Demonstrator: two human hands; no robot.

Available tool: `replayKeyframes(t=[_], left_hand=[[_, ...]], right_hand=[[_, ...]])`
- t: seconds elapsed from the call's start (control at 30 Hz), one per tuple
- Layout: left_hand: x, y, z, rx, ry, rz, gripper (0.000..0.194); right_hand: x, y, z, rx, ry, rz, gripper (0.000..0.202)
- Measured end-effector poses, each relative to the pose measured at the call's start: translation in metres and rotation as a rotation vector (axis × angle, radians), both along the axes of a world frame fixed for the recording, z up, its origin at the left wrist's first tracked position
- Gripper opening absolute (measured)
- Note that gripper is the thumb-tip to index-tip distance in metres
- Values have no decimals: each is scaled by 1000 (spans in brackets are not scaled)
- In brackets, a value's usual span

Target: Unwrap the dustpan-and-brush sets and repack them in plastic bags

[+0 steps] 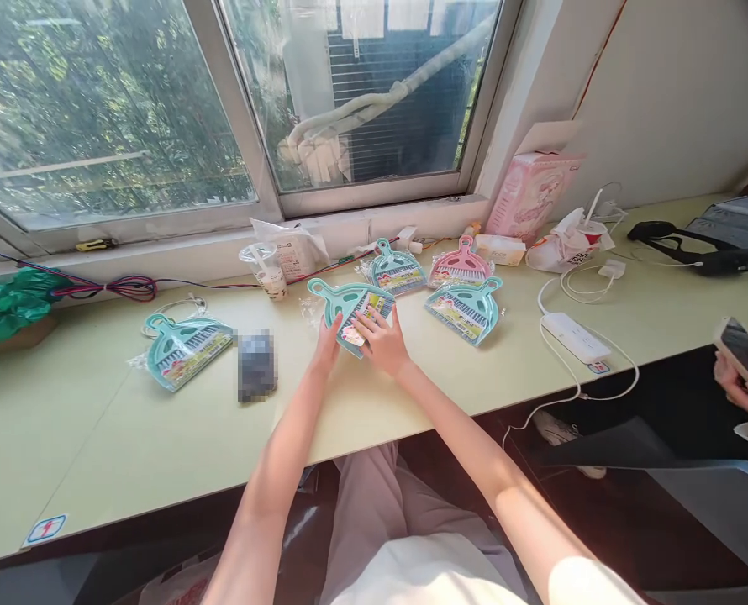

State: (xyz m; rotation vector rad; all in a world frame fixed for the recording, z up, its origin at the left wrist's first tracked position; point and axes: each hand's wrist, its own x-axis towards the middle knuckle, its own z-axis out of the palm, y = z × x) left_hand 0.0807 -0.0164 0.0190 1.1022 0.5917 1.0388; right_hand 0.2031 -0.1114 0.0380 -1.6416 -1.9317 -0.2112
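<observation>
A mint-green dustpan and brush set [352, 313] in clear wrapping is between my hands at the middle of the table, its handle tilted up to the left. My left hand [327, 344] grips its lower left edge. Across its printed label lie the fingers of my right hand [381, 338], with the thumb at the right edge. Beyond my hands are a second mint-green set [396, 267] and a pink one [460, 262]. To the right lies another mint-green set [466, 309], and one more mint-green set [185, 346] rests at the left.
A pixelated dark object [257, 365] lies left of my left hand. Behind it stand a lidded drink cup [266, 270] and a paper bag [295, 255]. On the right are a power strip [576, 338] with white cables, a pink box [531, 197] and another person's hand [743, 388] with a phone.
</observation>
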Motion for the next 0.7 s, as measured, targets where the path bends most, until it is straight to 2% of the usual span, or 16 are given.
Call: replayKeyframes(t=[0.1, 0.23, 0.37, 0.47, 0.53, 0.6, 0.7], left_hand=[[0, 2, -2, 17, 21, 24, 65], [2, 2, -6, 59, 37, 30, 72], [2, 4, -8, 83, 60, 40, 75], [1, 4, -8, 84, 76, 42, 75], [1, 3, -7, 81, 72, 37, 74], [1, 2, -6, 75, 70, 37, 74], [1, 1, -6, 83, 88, 47, 77]], right_hand=[[2, 1, -11, -14, -1, -13, 50], [6, 0, -15, -67, 10, -9, 57], [6, 1, -17, -103, 51, -39, 51], [5, 3, -18, -71, 109, -110, 47], [7, 6, -19, 7, 240, -208, 48], [12, 11, -23, 77, 493, -286, 56], [20, 19, -32, -33, 1011, -197, 76]])
